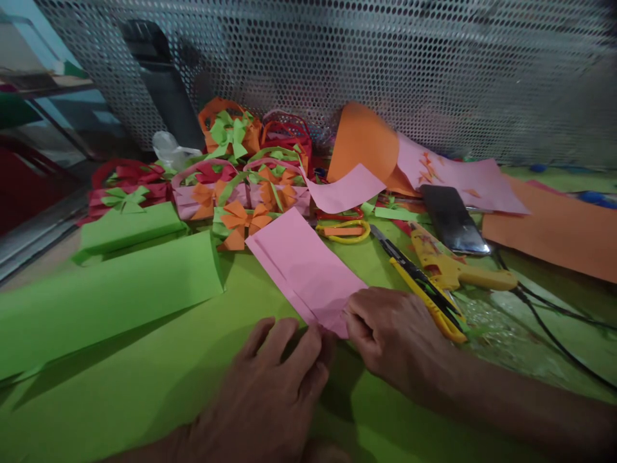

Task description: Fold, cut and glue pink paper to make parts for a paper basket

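Note:
A folded sheet of pink paper (pixel 308 257) lies at a slant on the green work surface, with a layered fold along its left side. My left hand (pixel 274 379) is at its near end, thumb and index finger closed on the edge and the other fingers bent. At the near right corner, my right hand (pixel 390 328) is curled closed against the paper, its fingertips partly hidden. Just right of that hand lie a yellow and black box cutter (pixel 424 286) and a yellow glue gun (pixel 441 260).
Several small paper baskets with bows (pixel 279 190) stand behind the pink paper. Folded green paper (pixel 110 289) lies left. Yellow-handled scissors (pixel 344 231), a phone (pixel 453 218) and orange paper (pixel 554 225) are right of centre. A perforated metal panel (pixel 337 58) closes off the back.

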A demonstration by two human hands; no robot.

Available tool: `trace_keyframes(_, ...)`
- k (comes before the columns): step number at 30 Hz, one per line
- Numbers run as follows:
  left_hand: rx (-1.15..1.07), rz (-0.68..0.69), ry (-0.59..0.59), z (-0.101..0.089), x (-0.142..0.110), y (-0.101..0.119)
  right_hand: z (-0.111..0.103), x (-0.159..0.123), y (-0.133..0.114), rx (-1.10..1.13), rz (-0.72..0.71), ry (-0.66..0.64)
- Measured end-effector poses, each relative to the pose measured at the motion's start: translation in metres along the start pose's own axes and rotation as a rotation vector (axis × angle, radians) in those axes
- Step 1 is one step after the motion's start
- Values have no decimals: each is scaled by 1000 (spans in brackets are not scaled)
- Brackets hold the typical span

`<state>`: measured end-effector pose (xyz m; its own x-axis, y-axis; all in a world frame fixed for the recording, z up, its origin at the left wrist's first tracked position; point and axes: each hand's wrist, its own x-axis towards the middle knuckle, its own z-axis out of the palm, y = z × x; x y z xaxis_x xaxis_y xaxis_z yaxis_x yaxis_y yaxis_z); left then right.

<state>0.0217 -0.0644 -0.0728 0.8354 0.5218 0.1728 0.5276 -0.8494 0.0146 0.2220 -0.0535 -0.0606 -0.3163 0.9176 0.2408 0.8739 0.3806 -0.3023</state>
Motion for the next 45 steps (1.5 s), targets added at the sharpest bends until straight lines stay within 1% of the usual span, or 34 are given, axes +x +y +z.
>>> trace_keyframes(8, -1, -48, -34, 1, 2, 3, -1, 0, -2, -31, 11, -37)
trace_keyframes(11, 2, -59, -40, 0, 4, 3, -1, 1, -2, -78, 13, -61)
trace_keyframes(13, -16, -56, -42, 0, 4, 3, -3, 0, -1, -141, -10, -40)
trace_keyframes(14, -28, -57, -40, 0, 4, 4, -4, -1, 0, -178, -45, -21)
trace_keyframes(16, -47, -72, -52, -1, 4, 4, -7, -3, 2, -231, -181, 3)
trace_keyframes(19, -42, -103, -76, -3, 5, 4, -12, -10, 4, -220, -416, -62)
trace_keyframes(21, -27, -82, -76, -4, 6, 4, -13, -16, 4, -225, -475, -111)
trace_keyframes(22, -23, -63, -59, -5, 5, 4, -13, -19, 3, -241, -479, -111)
trace_keyframes(24, -15, -37, 12, -6, 3, 6, -12, -24, 2, -270, -455, -73)
trace_keyframes(26, -6, -36, 90, -6, -1, 9, -10, -26, 1, -264, -418, -26)
trace_keyframes(29, 8, -12, 169, -7, -8, 13, -6, -26, -2, -237, -376, 15)
trace_keyframes(31, 13, 11, 152, -10, -10, 13, -5, -24, -3, -223, -359, 29)
trace_keyframes(32, 13, 10, 115, -12, -9, 12, -5, -24, -4, -214, -356, 28)
trace_keyframes(35, 13, -59, -84, -18, -5, 10, -4, -24, -4, -202, -361, 25)
trace_keyframes(38, 8, -122, -195, -20, -1, 10, -5, -25, -4, -208, -360, 17)
trace_keyframes(40, -3, -141, -197, -17, 0, 11, -6, -25, -3, -208, -368, 7)
trace_keyframes(44, -45, -117, -58, -9, -1, 9, -9, -25, -2, -190, -390, -22)
trace_keyframes(45, -53, -116, -42, -9, -1, 7, -9, -24, -1, -191, -396, -31)
